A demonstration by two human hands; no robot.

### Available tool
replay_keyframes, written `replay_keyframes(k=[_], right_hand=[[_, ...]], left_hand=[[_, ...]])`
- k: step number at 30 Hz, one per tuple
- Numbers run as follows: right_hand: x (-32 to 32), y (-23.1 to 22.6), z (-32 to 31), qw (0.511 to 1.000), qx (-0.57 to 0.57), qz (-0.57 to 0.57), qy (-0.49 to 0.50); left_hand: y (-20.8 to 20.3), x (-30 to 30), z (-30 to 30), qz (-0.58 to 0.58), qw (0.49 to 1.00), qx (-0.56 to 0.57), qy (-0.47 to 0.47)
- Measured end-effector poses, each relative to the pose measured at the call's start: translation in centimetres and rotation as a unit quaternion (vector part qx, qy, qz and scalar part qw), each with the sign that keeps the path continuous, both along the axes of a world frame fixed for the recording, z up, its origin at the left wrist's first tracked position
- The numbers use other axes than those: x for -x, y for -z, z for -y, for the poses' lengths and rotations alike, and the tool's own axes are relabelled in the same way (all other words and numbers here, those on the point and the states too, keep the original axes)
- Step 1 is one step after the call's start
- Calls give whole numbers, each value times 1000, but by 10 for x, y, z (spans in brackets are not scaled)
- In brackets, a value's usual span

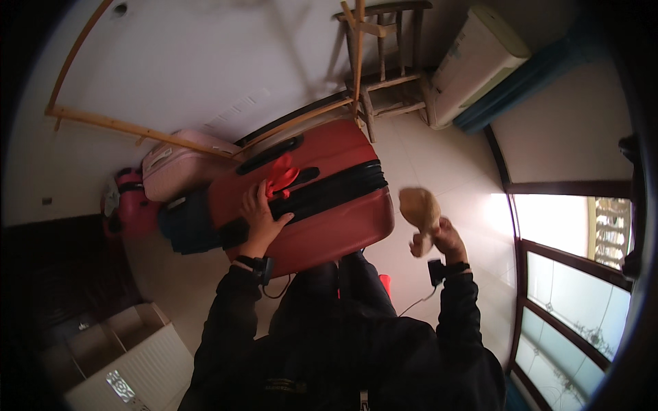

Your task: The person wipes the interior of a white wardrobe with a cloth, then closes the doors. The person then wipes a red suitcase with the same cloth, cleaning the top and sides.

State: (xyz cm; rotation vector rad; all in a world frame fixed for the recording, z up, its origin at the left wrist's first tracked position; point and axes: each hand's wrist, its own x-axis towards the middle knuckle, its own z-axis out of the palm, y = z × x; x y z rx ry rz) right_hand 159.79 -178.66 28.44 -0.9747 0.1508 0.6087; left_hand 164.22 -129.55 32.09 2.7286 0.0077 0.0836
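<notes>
A large red suitcase [325,147] with a black band along its side and a black handle stands in front of me. My left hand [259,218] rests on its top with the fingers apart, right beside a red ribbon [281,176] tied near the black handle. Out to the right of the suitcase, my right hand [447,241] is closed on a tan cloth [419,207]. The cloth hangs bunched and slightly blurred above the floor, apart from the suitcase.
Left of the suitcase are a dark blue bag [188,222], a pink suitcase [181,164] and a bright pink case [130,205]. Behind stand a wooden rack [130,128] and a wooden chair [394,82]. A white appliance [476,65] leans at the far right; an open box [154,363] sits lower left.
</notes>
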Motion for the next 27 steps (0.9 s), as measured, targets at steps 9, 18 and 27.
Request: replay_keyframes(k=[9, 18, 27], right_hand=[[-132, -74, -247, 636, 589, 473, -154], [-148, -46, -249, 587, 576, 556, -116], [-180, -28, -185, 640, 595, 484, -42]], left_hand=[[9, -3, 17, -16, 994, 41, -97], [0, -2, 16, -51, 981, 153, -104], [-6, -13, 13, -83, 971, 214, -65]])
